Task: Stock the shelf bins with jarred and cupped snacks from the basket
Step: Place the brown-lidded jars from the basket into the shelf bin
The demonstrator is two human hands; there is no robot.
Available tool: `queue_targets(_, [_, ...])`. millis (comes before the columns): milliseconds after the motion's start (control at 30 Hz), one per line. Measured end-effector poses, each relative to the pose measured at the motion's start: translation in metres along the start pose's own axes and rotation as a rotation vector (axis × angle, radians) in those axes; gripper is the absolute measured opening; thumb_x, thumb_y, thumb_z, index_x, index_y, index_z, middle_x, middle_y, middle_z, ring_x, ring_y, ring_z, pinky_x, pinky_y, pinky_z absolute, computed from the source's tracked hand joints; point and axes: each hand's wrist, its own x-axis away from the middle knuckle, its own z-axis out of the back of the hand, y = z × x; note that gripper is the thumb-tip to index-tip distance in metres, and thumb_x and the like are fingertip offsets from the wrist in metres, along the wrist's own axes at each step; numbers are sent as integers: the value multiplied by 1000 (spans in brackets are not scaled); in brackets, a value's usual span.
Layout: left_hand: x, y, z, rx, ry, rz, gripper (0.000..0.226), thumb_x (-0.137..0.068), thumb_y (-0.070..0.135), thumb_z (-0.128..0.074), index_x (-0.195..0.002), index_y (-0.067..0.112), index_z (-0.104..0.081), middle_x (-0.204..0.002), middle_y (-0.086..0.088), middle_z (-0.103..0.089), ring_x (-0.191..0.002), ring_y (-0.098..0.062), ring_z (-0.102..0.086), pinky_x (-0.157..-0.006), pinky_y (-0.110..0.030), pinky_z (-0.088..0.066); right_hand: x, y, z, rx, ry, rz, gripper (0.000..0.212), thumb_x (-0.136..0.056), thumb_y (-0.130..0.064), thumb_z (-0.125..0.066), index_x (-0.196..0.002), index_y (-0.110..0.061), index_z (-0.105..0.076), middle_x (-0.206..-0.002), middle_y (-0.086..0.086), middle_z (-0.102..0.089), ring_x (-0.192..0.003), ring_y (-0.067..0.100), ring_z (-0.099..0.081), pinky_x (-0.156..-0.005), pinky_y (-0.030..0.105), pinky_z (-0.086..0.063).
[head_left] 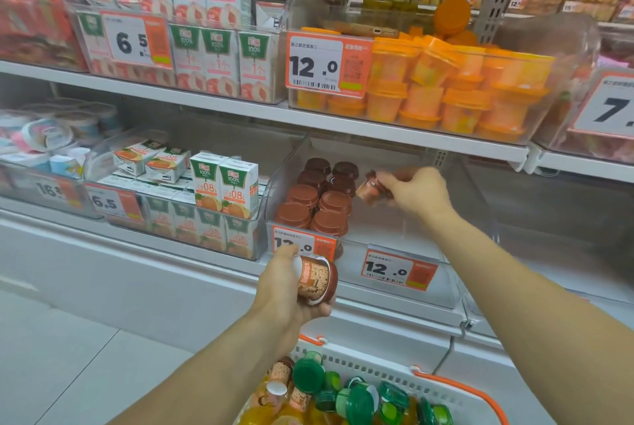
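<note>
— How did those brown-lidded cups look to handle?

— Small, stiff plastic, likely light, with smooth and probably slippery sides. Best taken round the body or by the lid rim.

— Where were they?

— The right hand (417,192) pinched one cup (372,188), tilted, inside the clear bin (394,219), just right of the standing brown cups (317,196). The left hand (291,284) gripped a second cup (316,280) on its side, near the bin's front price tag (303,243).

— And the rest?

— In the basket (394,373), near, below both hands, with green-lidded cups (360,400).
</note>
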Motion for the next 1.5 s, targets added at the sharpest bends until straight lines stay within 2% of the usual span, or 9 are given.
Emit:
queue_targets(167, [-3,3,-6,82,-36,5,45,-101,35,-43,-109,-4,-63,-100,-35,-68,-62,-32,-58,-44,-30,-49,-21,-23,-34,-360,-9,-52,34,-88,-34,-74,-57,-22,-70,-72,-6,-73,-86,24,-73,-88,41,-58])
queue_targets(300, [-8,4,-4,101,-30,0,40,-101,33,-45,-103,-3,-62,-91,-31,-70,-64,-32,-58,-47,-32,-53,-28,-37,-68,-262,-11,94,24,-83,-39,-77,-63,-31,-67,-86,-3,-75,-89,23,-71,-89,44,-57])
queue_targets(467, [-15,6,2,110,-20,-31,34,-101,31,-49,-92,1,-62,-64,-16,-67,-61,-31,-59,-49,-34,-57,-28,-43,-95,-58,-88,206,22,-83,-40,-78,-91,-20,-76,-89,-7,-68,-85,12,-63,-76,22,-46])
queue_targets(633, [-24,6,9,132,-20,-23,40,-93,36,-62,-115,2,-63,-111,-29,-68,-79,-39,-72,-60,-37,-57,-31,-46,-105,79,-30,226,25,-84,-38,-77,-98,-18,-78,-99,-1,-75,-88,15,-67,-74,20,-45])
queue_targets(967, [-20,14,13,197,47,-87,29,-92,27,-66,-108,4,-61,-107,-23,-59,-67,-28,-64,-55,-34,-57,-13,-45,-91,173,-137,301,29,-101,-26,-53,-121,-15,-70,-121,7,-70,-111,25,-63,-85,21,-42])
queue_targets(1100, [-15,10,16,-37,68,-320,25,-83,22,-74,-105,16,-63,-103,-8,-66,-69,-14,-69,-71,-35,-58,29,-43,-68,-6,-70,378,17,-98,-18,-54,-100,-19,-72,-87,-3,-71,-82,14,-66,-75,25,-48])
queue_targets(1200, [-7,10,17,-430,58,-631,52,-76,22,-83,-119,29,-54,-108,8,-66,-87,4,-64,-76,-10,-50,73,-41,-45,-150,-393,282,21,-98,-31,-60,-94,-13,-71,-76,1,-71,-64,19,-66,-62,36,-55])
queue_targets(1367, [-8,1,16,-868,-107,-998,83,-70,23,-86,-136,36,-37,-118,18,-52,-111,-2,-55,-91,-18,-49,109,-29,-11,-208,-634,157,38,-77,-47,-80,-99,-16,-75,-96,9,-74,-87,30,-71,-77,47,-57])
queue_targets(1500, [-6,1,14,-868,-32,-1077,87,-69,25,-88,-136,36,-34,-126,14,-40,-116,7,-45,-91,-6,-41,105,-22,-3,-500,-676,29,38,-77,-24,-77,-105,2,-72,-102,22,-72,-92,34,-68,-87,43,-57])
